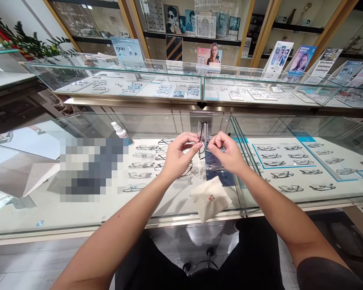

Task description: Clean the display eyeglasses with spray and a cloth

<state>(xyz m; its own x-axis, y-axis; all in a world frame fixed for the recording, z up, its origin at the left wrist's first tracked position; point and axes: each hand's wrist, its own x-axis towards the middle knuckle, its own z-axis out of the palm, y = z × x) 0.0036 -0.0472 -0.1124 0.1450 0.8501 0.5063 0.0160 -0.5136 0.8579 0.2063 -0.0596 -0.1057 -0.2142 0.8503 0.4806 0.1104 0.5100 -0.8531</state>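
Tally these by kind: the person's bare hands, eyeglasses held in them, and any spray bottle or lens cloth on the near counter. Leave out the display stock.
Bare hands, left hand and right hand: 2
Held eyeglasses: 1
White spray bottle: 1
Cream lens cloth: 1
Total: 5

No word, brand or number can be read with certainty, the lettering being too small or blurred. A red emblem and a faint line of print are borne by the cream cloth [211, 206], and a label in blue and red, its wording lost, is carried by the white spray bottle [121, 132]. Illegible lines are also printed on the pale blue card [127, 51], the pink card [203, 55], the white card [278, 60] and the bright blue card [301, 61] stood along the rear counter [157, 100].
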